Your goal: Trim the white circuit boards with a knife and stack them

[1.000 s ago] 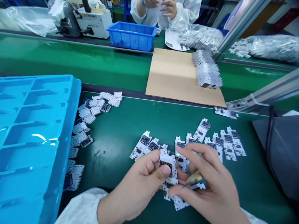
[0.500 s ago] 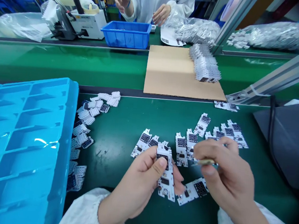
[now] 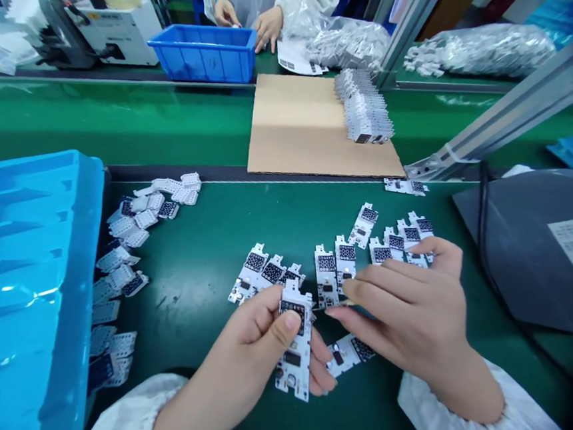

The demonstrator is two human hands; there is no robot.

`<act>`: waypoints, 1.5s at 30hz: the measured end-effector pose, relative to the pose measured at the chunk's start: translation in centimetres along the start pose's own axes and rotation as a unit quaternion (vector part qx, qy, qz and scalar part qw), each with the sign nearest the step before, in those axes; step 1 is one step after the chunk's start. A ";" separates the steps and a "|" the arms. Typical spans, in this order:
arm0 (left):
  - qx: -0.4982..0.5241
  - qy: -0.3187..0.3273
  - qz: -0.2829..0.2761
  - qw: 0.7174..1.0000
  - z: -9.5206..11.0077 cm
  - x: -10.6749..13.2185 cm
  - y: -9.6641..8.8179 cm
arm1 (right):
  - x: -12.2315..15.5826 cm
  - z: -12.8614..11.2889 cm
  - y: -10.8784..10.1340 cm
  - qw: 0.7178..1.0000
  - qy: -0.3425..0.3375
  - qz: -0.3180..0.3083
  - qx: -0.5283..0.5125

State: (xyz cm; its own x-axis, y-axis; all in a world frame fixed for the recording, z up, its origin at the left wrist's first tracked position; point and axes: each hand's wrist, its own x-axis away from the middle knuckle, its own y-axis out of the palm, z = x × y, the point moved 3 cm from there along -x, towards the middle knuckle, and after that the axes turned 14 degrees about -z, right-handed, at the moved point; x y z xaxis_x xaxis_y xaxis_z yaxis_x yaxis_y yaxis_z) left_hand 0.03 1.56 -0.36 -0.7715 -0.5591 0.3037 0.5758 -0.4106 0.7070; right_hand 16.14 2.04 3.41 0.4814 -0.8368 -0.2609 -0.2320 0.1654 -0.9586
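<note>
My left hand [image 3: 259, 346] grips a white circuit board [image 3: 294, 359] with a black display block, the thumb pressed on the display. The board stands tilted toward me. Just right of it, my right hand [image 3: 399, 305] is closed in a pinch on a thin brass-coloured tool [image 3: 349, 303], mostly hidden by the fingers; its tip points toward the held board. Behind the left hand lie several similar boards [image 3: 254, 266]. Two more boards [image 3: 325, 275] lie side by side beyond the right fingertips, and a loose board [image 3: 349, 353] lies between the hands.
A blue compartment tray [image 3: 78, 277] fills the left, with small white display pieces [image 3: 136, 218] scattered beside it. Cardboard [image 3: 293, 135] bears a row of stacked boards [image 3: 366, 111]. Behind are a blue bin [image 3: 204, 57] and a co-worker's hands [image 3: 267, 29]. A dark grey bag [image 3: 525, 242] lies right.
My right hand has moved left and closer to the held board, bringing the thin tool with it. My view has shifted a little right. The co-worker's hands have lowered to their table.
</note>
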 end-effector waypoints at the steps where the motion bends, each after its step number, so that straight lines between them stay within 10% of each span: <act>1: -0.009 -0.007 -0.006 1.000 0.0 0.0 0.0 | 0.1 0.0 -0.1 1.000 -0.008 -0.002 0.013; 17: -0.196 -0.043 0.026 0.979 -0.2 0.3 -0.7 | 0.4 -0.2 0.0 1.000 -0.008 0.006 0.028; 45: -0.156 -0.088 -0.003 0.984 -0.9 0.1 -0.3 | 0.8 0.2 0.0 0.996 -0.058 -0.069 -0.003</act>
State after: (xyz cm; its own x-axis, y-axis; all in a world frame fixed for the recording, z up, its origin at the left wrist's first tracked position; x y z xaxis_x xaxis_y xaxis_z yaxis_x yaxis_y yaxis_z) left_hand 0.00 0.95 -1.14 -0.7947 -0.4335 0.4249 0.6044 -0.6306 0.4869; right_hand 16.66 1.46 3.22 0.6031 -0.7856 -0.1384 -0.1612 0.0499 -0.9857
